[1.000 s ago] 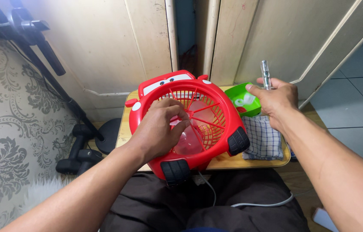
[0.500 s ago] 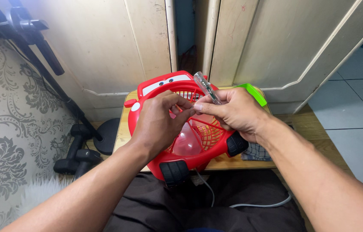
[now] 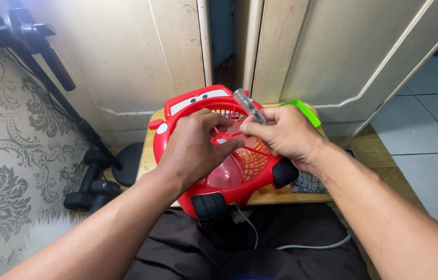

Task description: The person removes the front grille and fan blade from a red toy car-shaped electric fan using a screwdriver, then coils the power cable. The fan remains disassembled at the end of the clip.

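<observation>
Hands meeting over a red car-shaped toy fan, seen from above on a small wooden lap table. Left hand resting on the round red grille, fingers curled at the hub, gripping nothing that can be made out. Right hand pinched around a clear slim screwdriver-like tool, handle end tilted up and away, tip hidden behind the fingers and aimed at the grille centre. Grille still seated on the fan body, pale translucent blades visible through its ribs. Judging by that, work on the grille just starting: tool brought to the hub, nothing yet removed, no loose screws visible. Beside the fan on the right, a green box and a checked cloth, partly hidden by the right wrist. White cable trailing across dark trousers below. Dumbbells on the floor to the left.
</observation>
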